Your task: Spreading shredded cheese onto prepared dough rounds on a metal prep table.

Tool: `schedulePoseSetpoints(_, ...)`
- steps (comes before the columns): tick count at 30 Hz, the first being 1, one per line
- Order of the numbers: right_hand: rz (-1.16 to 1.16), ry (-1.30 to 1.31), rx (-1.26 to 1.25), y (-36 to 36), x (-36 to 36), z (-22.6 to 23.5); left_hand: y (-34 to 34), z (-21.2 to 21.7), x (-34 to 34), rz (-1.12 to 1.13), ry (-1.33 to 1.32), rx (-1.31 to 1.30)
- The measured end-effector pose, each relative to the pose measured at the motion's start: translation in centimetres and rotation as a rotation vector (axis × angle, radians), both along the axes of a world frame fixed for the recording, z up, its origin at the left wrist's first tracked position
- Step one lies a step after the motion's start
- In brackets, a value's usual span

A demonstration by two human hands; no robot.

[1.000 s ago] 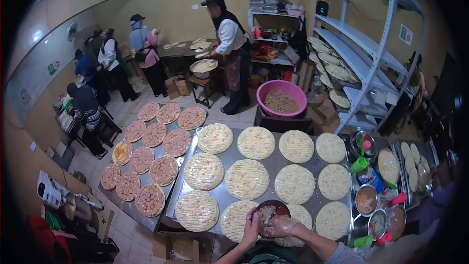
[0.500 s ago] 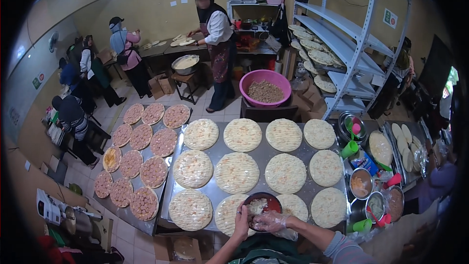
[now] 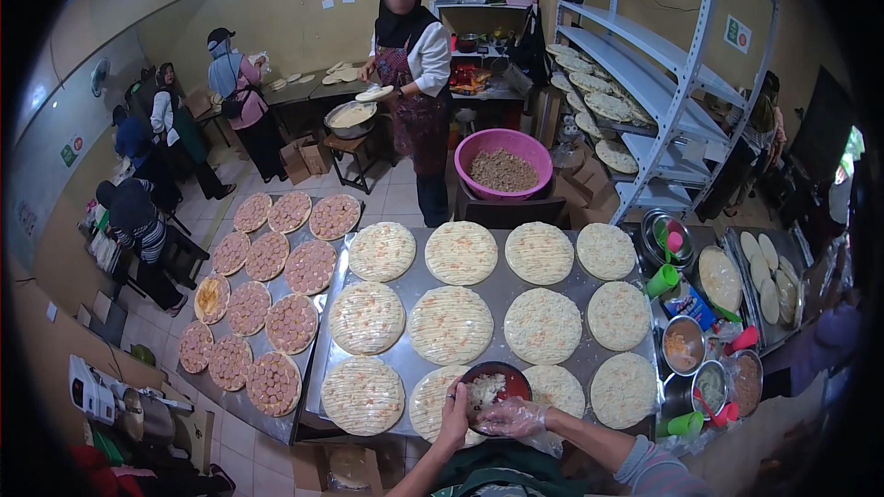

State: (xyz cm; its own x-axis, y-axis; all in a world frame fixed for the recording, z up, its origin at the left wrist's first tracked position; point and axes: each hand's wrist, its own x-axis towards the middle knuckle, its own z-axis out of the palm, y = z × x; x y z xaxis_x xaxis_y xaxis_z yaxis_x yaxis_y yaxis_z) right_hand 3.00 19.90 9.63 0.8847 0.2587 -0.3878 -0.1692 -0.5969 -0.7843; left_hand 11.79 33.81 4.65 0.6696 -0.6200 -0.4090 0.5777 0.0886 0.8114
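Note:
My left hand (image 3: 453, 418) is wrapped round the left side of a dark bowl (image 3: 474, 374) with a red inside, held above the near edge of the tray. White shredded topping (image 3: 486, 390) lies in it. Reaching over its lower right side is my right hand (image 3: 516, 417), in a clear plastic glove, with the fingers bunched inside the bowl. Whatever they pinch is too small to make out. Behind the bowl, round topped pizza bases (image 3: 448, 325) stand in rows; one base (image 3: 555, 390) sits partly under my right wrist.
Left is a tray of sausage-topped bases (image 3: 267, 260). Metal bowls (image 3: 681, 345) and green cups (image 3: 661, 281) crowd the right side. Beyond stand a pink tub (image 3: 503, 143) of brown crumbly filling and a metal shelf rack (image 3: 645, 83). A co-worker (image 3: 412, 83) faces the table; others work behind.
The co-worker at the back has turned from the side table toward me, holding flat round bases over the basin. My hands stay at the bowl, with only slight finger movement. The view has shifted slightly.

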Motion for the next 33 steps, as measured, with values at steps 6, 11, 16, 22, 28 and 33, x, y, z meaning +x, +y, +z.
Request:
schedulePoseSetpoints(6, 0.001, -0.031, 0.047, -0.2, -1.0, 0.1, 0.2, -1.6, 0.0, -0.096, 0.09, 0.05)
schedulePoseSetpoints(11, -0.005, 0.03, 0.129, -0.7, -0.7, -0.1, 0.0, -1.7, 0.5, -0.166, 0.245, 0.075)
schedulePoseSetpoints(16, -0.049, 0.107, 0.213, -1.2, -0.7, 1.2, -0.2, -2.0, 1.0, -0.226, 0.252, 0.055)
schedulePoseSetpoints(22, -0.127, 0.047, 0.217, -3.0, -0.2, 0.5, -1.1, -0.5, 1.2, -0.247, 0.208, 0.084)
schedulePoseSetpoints(28, -0.367, 0.16, 0.541, -4.9, -0.1, 1.4, -2.1, 0.5, 1.4, -0.311, 0.211, 0.027)
schedulePoseSetpoints(33, -0.484, 0.238, 0.545, -6.0, 0.2, 1.0, -3.8, 0.1, 1.9, -0.327, 0.189, 0.049)
